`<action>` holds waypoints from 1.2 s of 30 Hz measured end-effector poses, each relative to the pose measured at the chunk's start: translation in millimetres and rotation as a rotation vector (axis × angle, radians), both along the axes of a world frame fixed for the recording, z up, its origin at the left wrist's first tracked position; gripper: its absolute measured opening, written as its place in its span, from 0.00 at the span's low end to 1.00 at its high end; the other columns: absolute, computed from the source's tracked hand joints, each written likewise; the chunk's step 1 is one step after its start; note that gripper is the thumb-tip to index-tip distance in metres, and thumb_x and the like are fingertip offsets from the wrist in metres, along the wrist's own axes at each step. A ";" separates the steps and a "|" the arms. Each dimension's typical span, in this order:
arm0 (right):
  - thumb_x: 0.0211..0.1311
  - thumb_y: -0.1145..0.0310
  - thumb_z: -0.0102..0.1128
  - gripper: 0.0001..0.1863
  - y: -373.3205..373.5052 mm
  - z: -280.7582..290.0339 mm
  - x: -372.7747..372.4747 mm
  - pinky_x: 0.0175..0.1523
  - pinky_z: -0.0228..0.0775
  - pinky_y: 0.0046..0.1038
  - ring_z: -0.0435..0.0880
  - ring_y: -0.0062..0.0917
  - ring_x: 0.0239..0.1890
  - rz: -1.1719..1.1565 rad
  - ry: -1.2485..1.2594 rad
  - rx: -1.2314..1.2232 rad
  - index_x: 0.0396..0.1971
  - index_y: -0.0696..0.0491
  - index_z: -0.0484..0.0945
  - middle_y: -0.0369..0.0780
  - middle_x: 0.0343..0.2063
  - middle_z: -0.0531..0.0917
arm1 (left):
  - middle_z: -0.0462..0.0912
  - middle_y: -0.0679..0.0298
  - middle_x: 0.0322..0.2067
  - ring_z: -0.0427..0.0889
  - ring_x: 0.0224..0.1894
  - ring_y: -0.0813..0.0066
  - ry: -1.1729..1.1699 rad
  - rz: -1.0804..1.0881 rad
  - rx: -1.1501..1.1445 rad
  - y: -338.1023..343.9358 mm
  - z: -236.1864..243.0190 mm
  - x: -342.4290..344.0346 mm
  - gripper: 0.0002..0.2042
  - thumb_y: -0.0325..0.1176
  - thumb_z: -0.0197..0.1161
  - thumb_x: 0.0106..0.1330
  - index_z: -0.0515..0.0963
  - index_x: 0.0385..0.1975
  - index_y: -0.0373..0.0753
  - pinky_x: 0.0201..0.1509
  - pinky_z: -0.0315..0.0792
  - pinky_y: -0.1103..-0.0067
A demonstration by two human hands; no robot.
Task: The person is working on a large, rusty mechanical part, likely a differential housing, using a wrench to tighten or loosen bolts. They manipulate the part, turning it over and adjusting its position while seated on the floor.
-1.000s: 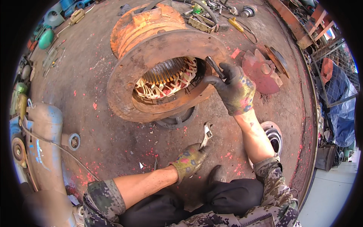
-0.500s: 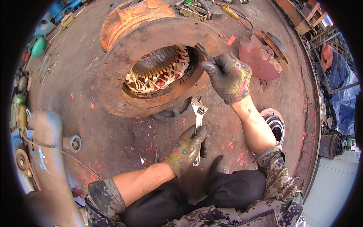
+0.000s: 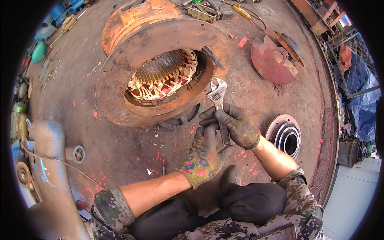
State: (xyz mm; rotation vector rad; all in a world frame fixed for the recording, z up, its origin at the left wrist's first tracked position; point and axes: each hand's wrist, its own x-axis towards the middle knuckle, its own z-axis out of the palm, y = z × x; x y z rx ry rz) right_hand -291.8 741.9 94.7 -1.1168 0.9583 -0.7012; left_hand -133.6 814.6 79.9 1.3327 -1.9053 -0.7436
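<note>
My right hand (image 3: 240, 128), in a stained glove, is closed round an adjustable wrench (image 3: 216, 94), held jaws up in front of the rusty flanged housing (image 3: 144, 38). Just below it, my left hand (image 3: 202, 158), in a flowered glove, has its fingers and thumb apart beside the wrench's lower end. Inside the housing's round opening lies a ring of laced windings (image 3: 160, 86) around slotted metal. A short dark metal bar (image 3: 213, 57) sticks out at the right of the flange face. A dark ring-shaped part (image 3: 178, 122) lies partly hidden under the housing.
A red fan-shaped plate (image 3: 264, 64) and leaning disc (image 3: 292, 50) lie at the right, above a round flange with black rings (image 3: 286, 136). Tools (image 3: 204, 14) lie at the back. A blue-streaked cylinder (image 3: 48, 160) and hose border the left, a wire cage (image 3: 352, 76) the far right.
My right hand has let go of the dark bar, moved down and taken hold of the wrench. My left hand has released the wrench and opened its fingers.
</note>
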 end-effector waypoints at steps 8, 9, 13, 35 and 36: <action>0.81 0.60 0.51 0.15 -23.8 41.4 -36.3 0.30 0.69 0.21 0.74 0.13 0.23 -0.181 0.492 -0.403 0.50 0.55 0.81 0.32 0.24 0.81 | 0.80 0.68 0.40 0.79 0.43 0.79 0.911 0.106 0.599 -54.7 33.0 29.2 0.16 0.44 0.53 0.82 0.79 0.49 0.36 0.50 0.76 0.77; 0.81 0.59 0.52 0.15 -22.8 39.2 -35.9 0.29 0.68 0.21 0.74 0.13 0.22 -0.199 0.514 -0.392 0.49 0.55 0.81 0.32 0.22 0.81 | 0.80 0.67 0.40 0.79 0.43 0.78 0.931 0.107 0.607 -57.0 35.7 29.5 0.17 0.45 0.53 0.81 0.79 0.49 0.36 0.50 0.76 0.77; 0.80 0.58 0.52 0.16 -28.8 31.1 -30.0 0.28 0.67 0.21 0.73 0.12 0.22 -0.195 0.453 -0.362 0.47 0.55 0.82 0.31 0.22 0.81 | 0.80 0.67 0.40 0.80 0.43 0.78 0.935 0.086 0.633 -59.3 42.0 29.4 0.19 0.47 0.52 0.82 0.78 0.50 0.35 0.51 0.76 0.77; 0.72 0.55 0.66 0.15 -79.4 -16.5 -3.3 0.28 0.62 0.18 0.72 0.12 0.25 -0.150 -0.179 -0.304 0.44 0.52 0.80 0.31 0.28 0.81 | 0.82 0.65 0.41 0.83 0.43 0.80 0.837 0.128 0.589 -69.7 30.8 29.8 0.17 0.43 0.60 0.78 0.77 0.54 0.34 0.51 0.79 0.81; 0.70 0.53 0.68 0.17 -79.2 -17.9 2.4 0.27 0.60 0.18 0.70 0.13 0.23 -0.181 -0.181 -0.298 0.43 0.52 0.80 0.31 0.26 0.79 | 0.82 0.65 0.41 0.82 0.43 0.81 0.836 0.127 0.583 -69.4 27.8 31.5 0.17 0.43 0.60 0.78 0.77 0.54 0.35 0.51 0.79 0.81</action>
